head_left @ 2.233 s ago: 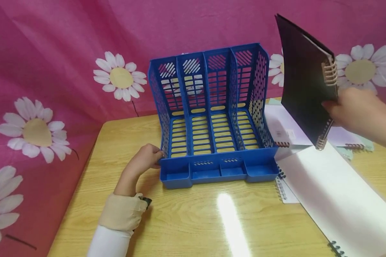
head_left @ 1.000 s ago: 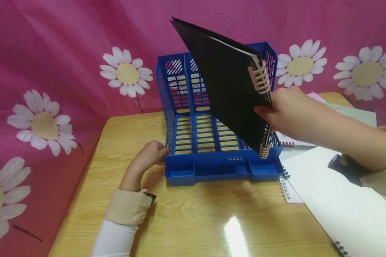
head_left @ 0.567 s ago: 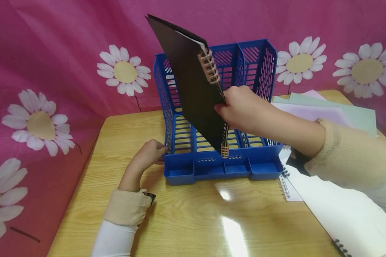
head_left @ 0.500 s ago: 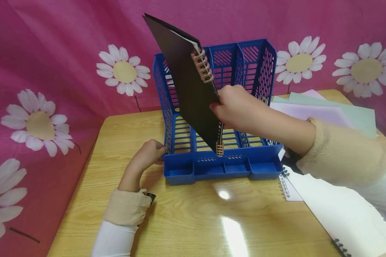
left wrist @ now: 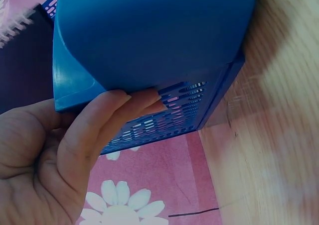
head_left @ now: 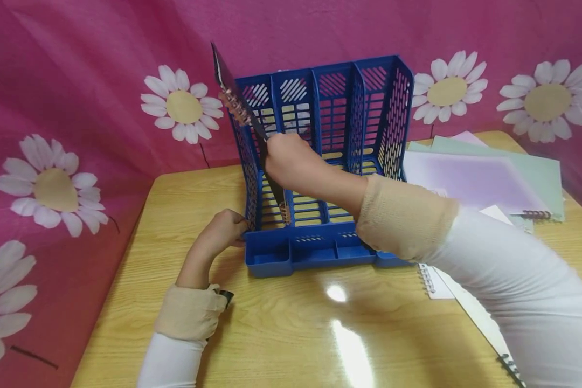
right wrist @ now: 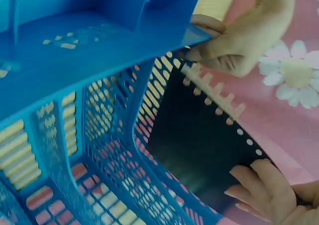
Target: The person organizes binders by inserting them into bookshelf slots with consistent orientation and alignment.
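Observation:
A blue plastic file rack (head_left: 269, 268) with several upright compartments and a row of small front trays stands on the wooden table. My left hand (head_left: 223, 231) pinches its front left corner; in the left wrist view the thumb and fingers (left wrist: 82, 135) lie on either side of the rack's edge. My right hand (head_left: 291, 164) grips a black spiral notebook (head_left: 256, 128) by its coil edge, tilted over the leftmost compartment. In the right wrist view the notebook (right wrist: 194, 135) is beside the outer mesh wall, its lower coil close to my left hand (right wrist: 234, 43).
Right of the rack lie a purple spiral notebook (head_left: 470, 175), pale green sheets or covers (head_left: 538, 172) and a white notebook (head_left: 470, 310), partly under my right sleeve. A pink flowered cloth (head_left: 320, 32) hangs behind the table.
The right hand has carried the black notebook from the right across to the rack's left side, turned it nearly edge-on and lowered it. My left hand stays at the corner.

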`<move>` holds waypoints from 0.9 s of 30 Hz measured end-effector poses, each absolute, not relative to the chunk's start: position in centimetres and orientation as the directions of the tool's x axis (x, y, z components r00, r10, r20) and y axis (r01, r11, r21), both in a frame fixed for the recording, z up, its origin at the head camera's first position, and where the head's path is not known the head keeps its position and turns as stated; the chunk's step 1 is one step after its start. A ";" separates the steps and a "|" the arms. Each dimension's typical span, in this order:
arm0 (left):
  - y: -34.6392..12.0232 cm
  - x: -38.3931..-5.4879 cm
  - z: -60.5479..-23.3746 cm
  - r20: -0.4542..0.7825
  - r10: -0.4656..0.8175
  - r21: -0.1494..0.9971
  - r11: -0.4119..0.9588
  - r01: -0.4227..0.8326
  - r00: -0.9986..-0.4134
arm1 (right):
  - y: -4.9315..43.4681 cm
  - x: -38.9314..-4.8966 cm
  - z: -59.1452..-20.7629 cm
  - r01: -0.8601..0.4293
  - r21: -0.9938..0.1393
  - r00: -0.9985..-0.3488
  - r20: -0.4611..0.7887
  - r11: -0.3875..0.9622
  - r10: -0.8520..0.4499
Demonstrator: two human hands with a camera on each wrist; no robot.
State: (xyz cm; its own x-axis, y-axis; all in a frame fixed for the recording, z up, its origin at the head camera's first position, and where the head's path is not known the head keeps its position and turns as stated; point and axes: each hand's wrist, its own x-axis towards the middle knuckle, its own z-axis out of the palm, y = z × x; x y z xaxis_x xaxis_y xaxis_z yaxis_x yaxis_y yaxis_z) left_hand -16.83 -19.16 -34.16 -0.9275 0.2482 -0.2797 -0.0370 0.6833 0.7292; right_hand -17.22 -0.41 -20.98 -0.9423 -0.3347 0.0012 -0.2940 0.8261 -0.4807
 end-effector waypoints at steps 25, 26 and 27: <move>-19.3 -16.6 -34.3 -0.306 0.264 0.711 0.702 -0.035 -0.915 | -4.3 -20.4 -29.6 -0.305 -0.356 -0.935 -0.062 0.883 -0.348; -19.3 -16.6 -34.3 -0.306 0.267 0.711 0.702 -0.033 -0.914 | -4.3 -20.4 -30.0 -0.310 -0.346 -0.932 -0.073 0.886 -0.355; -19.3 -16.6 -34.3 -0.306 0.268 0.712 0.701 -0.034 -0.914 | -4.3 -20.5 -30.4 -0.318 -0.337 -0.929 -0.076 0.886 -0.362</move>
